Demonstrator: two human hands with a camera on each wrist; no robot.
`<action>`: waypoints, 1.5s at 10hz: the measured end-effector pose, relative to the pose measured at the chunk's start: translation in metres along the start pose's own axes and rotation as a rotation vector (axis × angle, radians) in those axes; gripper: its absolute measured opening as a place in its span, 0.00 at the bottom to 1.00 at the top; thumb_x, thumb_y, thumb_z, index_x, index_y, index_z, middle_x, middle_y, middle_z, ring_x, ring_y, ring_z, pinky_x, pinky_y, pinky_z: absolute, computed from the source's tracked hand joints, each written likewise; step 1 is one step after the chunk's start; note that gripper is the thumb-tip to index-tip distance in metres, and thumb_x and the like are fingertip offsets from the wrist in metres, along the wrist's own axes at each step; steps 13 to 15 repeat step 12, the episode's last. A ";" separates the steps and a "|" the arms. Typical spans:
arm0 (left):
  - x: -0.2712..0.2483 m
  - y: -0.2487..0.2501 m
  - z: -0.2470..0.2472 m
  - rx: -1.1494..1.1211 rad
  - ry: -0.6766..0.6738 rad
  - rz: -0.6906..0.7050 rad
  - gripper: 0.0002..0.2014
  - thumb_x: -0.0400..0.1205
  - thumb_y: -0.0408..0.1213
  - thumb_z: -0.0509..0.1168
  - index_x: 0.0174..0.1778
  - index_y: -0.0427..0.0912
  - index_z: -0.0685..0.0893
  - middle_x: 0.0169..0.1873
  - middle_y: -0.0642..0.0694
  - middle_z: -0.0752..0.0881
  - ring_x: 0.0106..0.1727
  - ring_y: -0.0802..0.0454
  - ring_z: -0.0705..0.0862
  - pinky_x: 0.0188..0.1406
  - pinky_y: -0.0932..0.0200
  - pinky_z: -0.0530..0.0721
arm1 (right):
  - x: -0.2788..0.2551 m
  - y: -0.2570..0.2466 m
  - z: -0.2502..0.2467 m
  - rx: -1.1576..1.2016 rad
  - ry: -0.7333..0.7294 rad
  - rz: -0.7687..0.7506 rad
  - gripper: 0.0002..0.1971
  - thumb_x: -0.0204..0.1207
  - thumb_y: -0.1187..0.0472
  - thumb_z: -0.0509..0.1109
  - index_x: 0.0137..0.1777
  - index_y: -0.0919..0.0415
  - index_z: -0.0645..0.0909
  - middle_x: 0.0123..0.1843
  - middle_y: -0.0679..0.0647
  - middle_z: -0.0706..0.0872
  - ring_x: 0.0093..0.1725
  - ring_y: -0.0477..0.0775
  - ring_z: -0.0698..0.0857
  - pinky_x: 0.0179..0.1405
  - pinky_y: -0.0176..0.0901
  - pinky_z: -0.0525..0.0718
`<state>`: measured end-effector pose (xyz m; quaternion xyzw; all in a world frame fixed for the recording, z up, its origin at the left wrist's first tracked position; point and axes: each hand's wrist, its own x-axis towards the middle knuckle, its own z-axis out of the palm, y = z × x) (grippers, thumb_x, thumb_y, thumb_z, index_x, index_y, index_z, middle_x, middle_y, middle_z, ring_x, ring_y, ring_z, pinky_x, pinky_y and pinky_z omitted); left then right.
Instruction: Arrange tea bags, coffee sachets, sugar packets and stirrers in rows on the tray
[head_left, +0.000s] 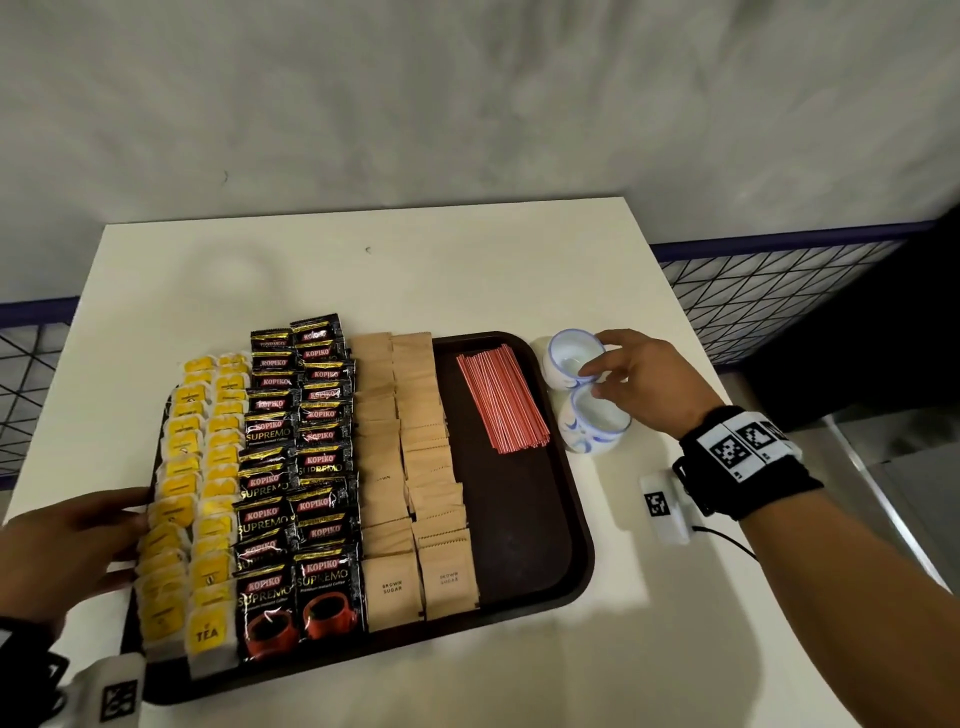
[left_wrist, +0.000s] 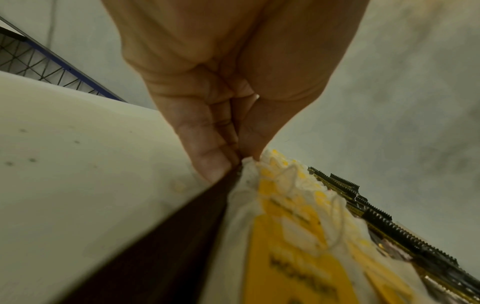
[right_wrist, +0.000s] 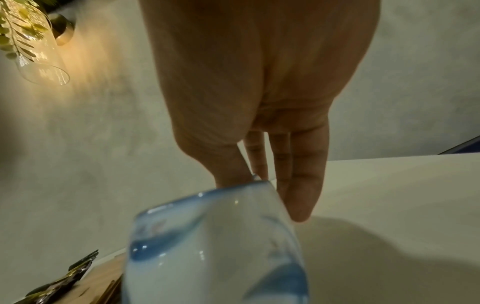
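Note:
A dark brown tray (head_left: 519, 519) lies on the white table (head_left: 363, 270). On it run two rows each of yellow tea bags (head_left: 197, 493), black coffee sachets (head_left: 301, 467) and brown sugar packets (head_left: 410, 457), then a bundle of red stirrers (head_left: 501, 400). My left hand (head_left: 130, 525) is at the tray's left rim (left_wrist: 182, 236). In the left wrist view its thumb and fingertips (left_wrist: 213, 164) pinch together there beside the tea bags (left_wrist: 285, 226). My right hand (head_left: 602, 358) pinches the rim of the far blue-and-white cup (head_left: 563, 364), which is tilted just right of the tray.
A second blue-and-white cup (head_left: 592, 431) stands on the table right behind the first, touching it. A small white marker block (head_left: 665, 506) with a cable lies near my right wrist. The table's right edge drops off to a mesh railing (head_left: 769, 301).

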<state>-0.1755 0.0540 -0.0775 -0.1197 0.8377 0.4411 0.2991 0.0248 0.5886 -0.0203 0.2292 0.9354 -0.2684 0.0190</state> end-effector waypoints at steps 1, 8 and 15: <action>0.019 -0.006 0.000 -0.017 0.030 -0.008 0.14 0.85 0.28 0.65 0.63 0.45 0.87 0.51 0.34 0.91 0.52 0.29 0.90 0.52 0.34 0.87 | 0.004 0.004 0.001 -0.047 0.037 -0.025 0.13 0.74 0.69 0.77 0.56 0.58 0.92 0.76 0.56 0.79 0.47 0.47 0.81 0.56 0.33 0.73; 0.037 -0.008 0.008 -0.065 0.028 0.034 0.09 0.84 0.32 0.69 0.56 0.49 0.89 0.49 0.35 0.92 0.51 0.29 0.90 0.51 0.36 0.88 | 0.005 0.008 0.003 -0.156 0.107 -0.078 0.15 0.77 0.68 0.73 0.62 0.56 0.89 0.77 0.57 0.77 0.54 0.62 0.88 0.59 0.37 0.75; -0.002 0.014 0.016 -0.138 0.071 0.050 0.07 0.85 0.32 0.68 0.57 0.45 0.86 0.47 0.35 0.89 0.46 0.37 0.88 0.40 0.49 0.86 | -0.007 0.006 -0.005 0.021 0.187 0.027 0.24 0.76 0.63 0.76 0.72 0.53 0.82 0.77 0.52 0.75 0.50 0.54 0.86 0.57 0.40 0.79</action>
